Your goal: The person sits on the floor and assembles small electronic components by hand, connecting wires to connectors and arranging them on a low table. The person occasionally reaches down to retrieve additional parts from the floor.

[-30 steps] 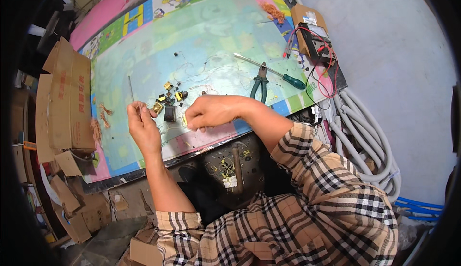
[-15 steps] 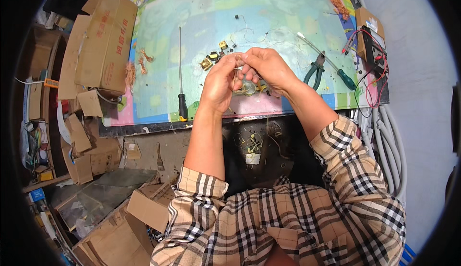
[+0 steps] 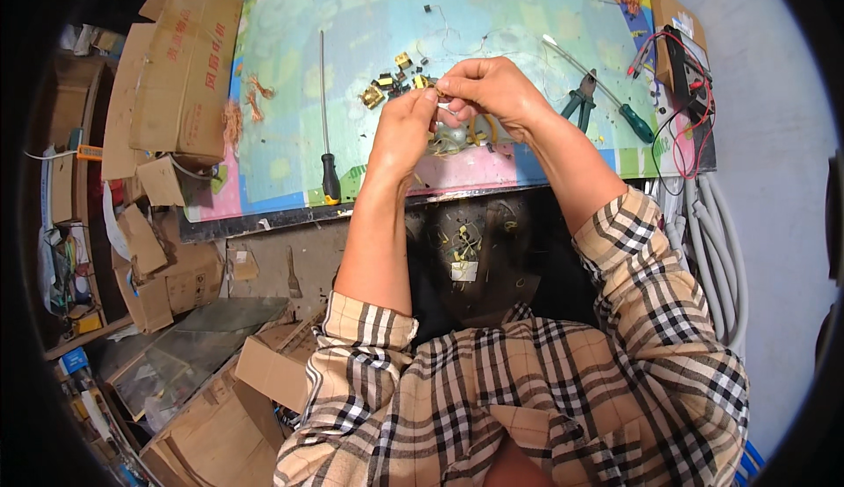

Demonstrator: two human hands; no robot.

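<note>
The bare left hand and bare right hand meet, thumbs and fingertips pinched together on a tiny brownish piece, its form mostly hidden. It is left of the green-handled metal pliers. Farther left of the pliers lie small yellow, black and brassy components. The table's dark front edge runs nearer the person than the pliers; pastel printed sheet lies open beyond them. A second ago the hands were apart, the left covering the handle of the long black-and-yellow-handled screwdriver, now lying well left of the pliers.
</note>
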